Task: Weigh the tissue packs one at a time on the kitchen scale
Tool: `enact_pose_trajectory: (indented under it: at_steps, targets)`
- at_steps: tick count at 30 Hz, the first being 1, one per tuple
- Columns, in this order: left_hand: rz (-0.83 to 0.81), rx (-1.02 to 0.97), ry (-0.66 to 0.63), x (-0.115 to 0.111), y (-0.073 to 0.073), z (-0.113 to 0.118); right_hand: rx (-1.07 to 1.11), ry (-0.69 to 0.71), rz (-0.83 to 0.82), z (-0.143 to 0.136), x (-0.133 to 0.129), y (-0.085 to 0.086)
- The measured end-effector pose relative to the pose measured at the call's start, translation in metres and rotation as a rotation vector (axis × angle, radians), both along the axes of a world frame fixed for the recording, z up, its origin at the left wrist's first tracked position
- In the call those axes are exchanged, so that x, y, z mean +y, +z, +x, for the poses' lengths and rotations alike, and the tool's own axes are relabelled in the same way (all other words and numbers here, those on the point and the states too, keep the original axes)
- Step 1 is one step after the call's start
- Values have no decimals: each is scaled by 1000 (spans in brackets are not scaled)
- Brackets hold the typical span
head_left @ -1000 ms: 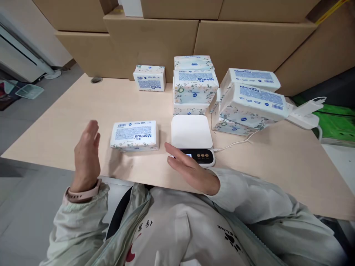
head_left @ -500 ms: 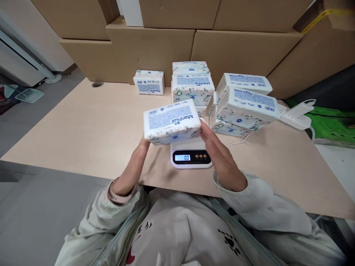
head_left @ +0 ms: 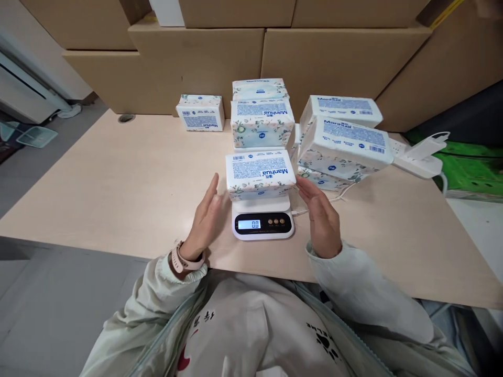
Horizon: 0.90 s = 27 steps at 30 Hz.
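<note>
A white, floral-printed tissue pack [head_left: 260, 172] rests on the white digital scale [head_left: 262, 235], whose lit display reads 0.0. To the left of the pack is my left hand [head_left: 205, 222], open and apart from it, with a pink band on the wrist. My right hand [head_left: 320, 217] is close by the pack's right end, fingers extended and holding nothing; whether its fingertips touch the pack I cannot tell. Right behind the scale stand stacked tissue packs [head_left: 262, 123].
One tissue pack [head_left: 200, 114] stands at the back left. More tissue packs [head_left: 346, 144] are piled at the right, beside a white power strip [head_left: 418, 157] and cable. Cardboard boxes [head_left: 341, 68] wall off the wooden table's [head_left: 129, 183] back. A green crate [head_left: 469, 170] lies beyond its right side.
The tissue pack has come down onto the scale, moving right and levelling out. Both hands have let go, the left drawing away from it. The camera view has shifted slightly.
</note>
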State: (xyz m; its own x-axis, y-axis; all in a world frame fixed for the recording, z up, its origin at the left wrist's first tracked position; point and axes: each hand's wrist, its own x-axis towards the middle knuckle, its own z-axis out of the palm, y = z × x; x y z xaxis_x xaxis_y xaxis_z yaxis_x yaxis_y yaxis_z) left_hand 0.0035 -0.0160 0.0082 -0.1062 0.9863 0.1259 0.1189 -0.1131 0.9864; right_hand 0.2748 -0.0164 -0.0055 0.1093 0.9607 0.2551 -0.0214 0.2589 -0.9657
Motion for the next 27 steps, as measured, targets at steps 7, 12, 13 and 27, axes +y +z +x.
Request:
enact_pose_trajectory:
  at_steps: [7, 12, 13, 27]
  targets:
    - [101, -71, 187, -3, 3, -2, 44, -100, -81, 2, -1, 11]
    - [98, -94, 176, -2, 5, -1, 50, -86, -72, 2, -2, 9]
    - [96, -94, 174, -2, 4, -1, 52, -88, -73, 2, -2, 8]
    - [77, -124, 170, -3, 3, -2, 79, -120, -92, 2, 0, 10]
